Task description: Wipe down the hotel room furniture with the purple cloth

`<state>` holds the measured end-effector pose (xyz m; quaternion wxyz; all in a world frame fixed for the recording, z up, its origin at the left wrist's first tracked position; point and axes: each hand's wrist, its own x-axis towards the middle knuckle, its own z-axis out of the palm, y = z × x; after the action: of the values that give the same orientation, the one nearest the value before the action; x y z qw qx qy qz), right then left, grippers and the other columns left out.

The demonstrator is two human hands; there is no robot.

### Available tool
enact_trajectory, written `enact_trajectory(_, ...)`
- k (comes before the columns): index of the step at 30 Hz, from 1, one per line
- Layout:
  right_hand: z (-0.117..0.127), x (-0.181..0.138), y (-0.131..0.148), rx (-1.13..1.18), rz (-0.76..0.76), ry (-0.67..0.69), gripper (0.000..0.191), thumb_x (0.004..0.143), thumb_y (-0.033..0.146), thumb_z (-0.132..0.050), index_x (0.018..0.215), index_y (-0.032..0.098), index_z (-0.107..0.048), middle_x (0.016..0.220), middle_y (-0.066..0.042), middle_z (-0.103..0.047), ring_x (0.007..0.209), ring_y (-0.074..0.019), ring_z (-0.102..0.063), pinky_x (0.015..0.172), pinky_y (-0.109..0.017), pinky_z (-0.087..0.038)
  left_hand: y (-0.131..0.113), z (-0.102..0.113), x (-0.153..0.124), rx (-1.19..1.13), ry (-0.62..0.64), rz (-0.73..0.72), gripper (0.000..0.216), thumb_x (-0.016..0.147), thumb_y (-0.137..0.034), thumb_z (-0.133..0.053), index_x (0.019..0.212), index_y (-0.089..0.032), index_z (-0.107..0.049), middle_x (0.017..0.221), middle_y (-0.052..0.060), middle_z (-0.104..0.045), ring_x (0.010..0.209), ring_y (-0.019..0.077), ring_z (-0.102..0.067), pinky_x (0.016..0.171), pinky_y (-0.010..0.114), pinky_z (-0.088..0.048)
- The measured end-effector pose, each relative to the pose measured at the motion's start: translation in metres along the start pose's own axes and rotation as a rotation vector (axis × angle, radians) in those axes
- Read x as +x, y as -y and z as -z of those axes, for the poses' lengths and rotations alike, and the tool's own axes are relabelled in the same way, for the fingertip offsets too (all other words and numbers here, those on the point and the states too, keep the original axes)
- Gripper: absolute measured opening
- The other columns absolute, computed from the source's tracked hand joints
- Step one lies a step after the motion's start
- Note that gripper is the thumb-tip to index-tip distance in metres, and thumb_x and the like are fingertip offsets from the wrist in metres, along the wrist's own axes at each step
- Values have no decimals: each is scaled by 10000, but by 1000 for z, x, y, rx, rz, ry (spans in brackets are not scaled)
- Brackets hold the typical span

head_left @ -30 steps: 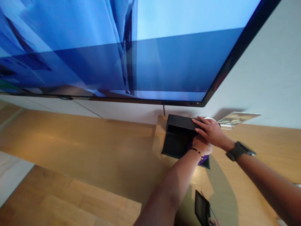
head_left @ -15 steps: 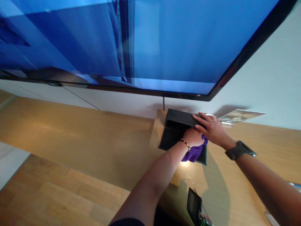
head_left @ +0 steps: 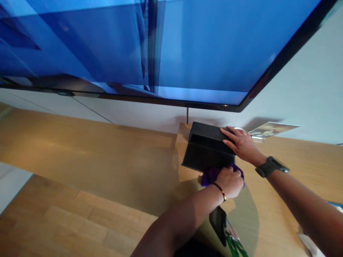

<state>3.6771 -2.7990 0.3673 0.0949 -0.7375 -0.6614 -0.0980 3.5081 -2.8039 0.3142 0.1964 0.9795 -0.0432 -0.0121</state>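
where the frame runs out at lower centre, a dark flat device (head_left: pixel 218 225) lies on the wooden counter (head_left: pixel 80 157), just below the left hand (head_left: pixel 230 182). that hand, a thin bracelet at its wrist, is curled tight round a bunched purple cloth (head_left: pixel 209 175), soft and crumpled, which shows at the hand's left and far sides. the cloth touches the near edge of the black box (head_left: pixel 205 157), right of centre. the box lies directly beyond the fist, its long axis running across the picture and tipped slightly down toward the right. it is matte, hard-edged and rectangular, with a raised far part and a lower front panel. the left hand is the nearer one to that panel. the right hand (head_left: pixel 240 142), a dark watch (head_left: pixel 269 167) on its wrist, rests on the raised part's right end, fingers flat and stretched, clasping nothing. beyond, a glossy card (head_left: pixel 269 127) leans at the pale wall (head_left: pixel 308 89), and a blue television screen (head_left: pixel 160 46) fills the upper frame.
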Motion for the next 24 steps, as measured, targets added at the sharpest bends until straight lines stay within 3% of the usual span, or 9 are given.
enact_trajectory(5,-5,-1,-3,9,1,-14,497,1016,487,-312,1432,249,-443,1374,-114,-478,1126,-346,-506,944,-539,-473,18,0,-86,-20,25,110,325,852,-238,-483,1139,-134,-594,1249,113,-571,935,257,-528,707,398,-480)
enact_trajectory(10,-4,4,2,126,-24,-34,540,1007,522,-307,1403,201,-486,1400,-145,-458,1184,-353,-481,1010,-567,-424,39,12,-179,-94,159,490,595,740,-210,-524,1333,-169,-502,1467,27,-450,1115,315,-503,938,465,-483)
enact_trajectory(14,27,-15,6,385,-228,-258,616,979,566,-361,1396,126,-471,1427,-154,-437,1332,-302,-379,1130,-505,-335,47,29,-215,-33,243,807,620,750,-139,-460,1368,-114,-500,1514,68,-390,1250,320,-460,1060,455,-416)
enact_trajectory(16,49,-50,1,416,-454,-354,578,953,572,-407,1383,195,-487,1398,-83,-489,1307,-258,-431,1137,-452,-349,47,35,-219,4,247,891,633,770,-127,-435,1402,-91,-465,1538,88,-344,1294,292,-441,1101,423,-379)
enact_trajectory(18,68,-107,-7,388,-746,-381,506,920,595,-428,1291,280,-567,1280,-14,-597,1220,-236,-527,1087,-421,-423,42,37,-215,14,255,871,667,776,-121,-429,1442,-125,-419,1576,53,-264,1336,263,-406,1132,393,-344)
enact_trajectory(20,84,-179,-16,305,-998,-409,514,860,641,-460,1188,281,-628,1117,-46,-677,1142,-297,-581,1013,-496,-476,34,34,-206,1,311,782,724,752,-104,-444,1469,-190,-383,1598,-3,-188,1371,257,-363,1151,396,-315)
enact_trajectory(22,96,-255,-22,180,-1259,-444,502,787,673,-493,1015,263,-671,1035,-148,-681,1049,-443,-587,889,-669,-457,26,30,-196,-15,408,675,787,707,-71,-460,1472,-236,-378,1598,-31,-162,1374,274,-356,1149,422,-313)
enact_trajectory(24,103,-326,-24,97,-1535,-442,357,738,657,-528,840,324,-607,963,-155,-671,1010,-450,-581,906,-668,-416,22,25,-187,-15,486,598,819,674,-54,-470,1466,-245,-388,1593,-28,-167,1360,295,-373,1134,445,-332)
